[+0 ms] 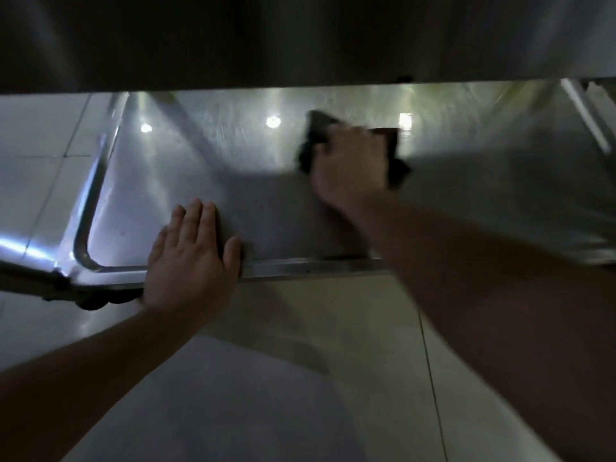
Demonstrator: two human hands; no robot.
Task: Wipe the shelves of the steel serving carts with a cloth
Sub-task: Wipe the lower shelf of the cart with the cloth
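Observation:
The lower steel shelf (233, 181) of a serving cart fills the middle of the view, shiny with light reflections. My right hand (350, 168) reaches under the upper shelf and presses a dark cloth (316, 128) onto the shelf's far middle; its fingers are hidden and blurred, and cloth shows on both sides of the hand. Flat on the shelf's near edge, left of centre, lies my left hand (190, 258) with straight fingers and the thumb spread to the right.
The dark underside of the upper shelf (300, 38) overhangs the top of the view. A steel tube leg (93, 195) curves at the shelf's left corner, above a castor wheel (96, 301). Pale tiled floor (333, 361) lies below and to the left.

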